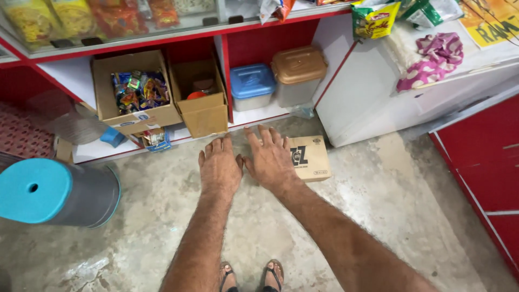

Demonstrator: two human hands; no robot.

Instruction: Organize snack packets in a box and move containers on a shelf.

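Observation:
Both my arms stretch forward and down over a concrete floor. My left hand (219, 165) is flat with fingers together, holding nothing. My right hand (271, 157) is spread palm down just beside it, its fingers over the left end of a small brown cardboard box (309, 158) lying on the floor. I cannot tell whether the right hand touches the box. My sandalled feet (251, 276) show at the bottom edge.
A low shelf ahead holds an open carton of bright wrapped sweets (136, 92), a smaller open carton (203, 103), a blue-lidded tub (252, 86) and a brown-lidded tub (298, 74). A white chest cabinet (378, 103) stands right, a red counter (486, 173) far right, a grey stool with turquoise top (54, 192) left.

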